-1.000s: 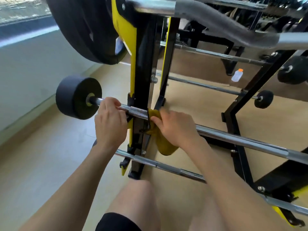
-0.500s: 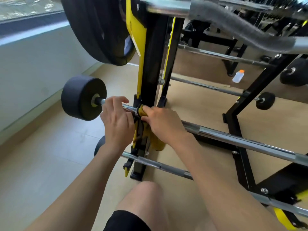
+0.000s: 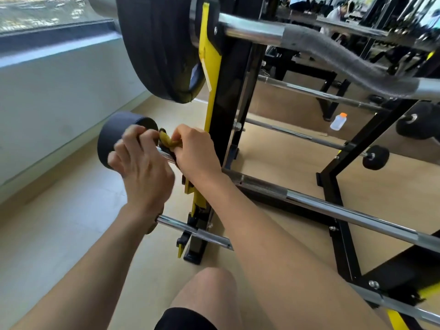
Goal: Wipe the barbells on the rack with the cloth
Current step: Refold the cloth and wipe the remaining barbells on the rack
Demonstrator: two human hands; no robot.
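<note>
A chrome barbell lies across the black and yellow rack, with a small black end weight at its left tip. My right hand grips a yellow cloth bunched on the bar just left of the rack upright. My left hand is blurred, curled over the bar's end between the cloth and the end weight; whether it grips the bar or the cloth I cannot tell. The bar under both hands is hidden.
A large black plate on a curl bar hangs just above my hands. A lower bar sits below them, more bars lie behind. A plastic bottle stands on the wooden floor. A white wall runs along the left. My knee is near the rack's foot.
My right hand has slid the cloth leftward along the bar, from right of the rack upright to left of it. My left hand has shifted toward the end weight and meets the cloth.
</note>
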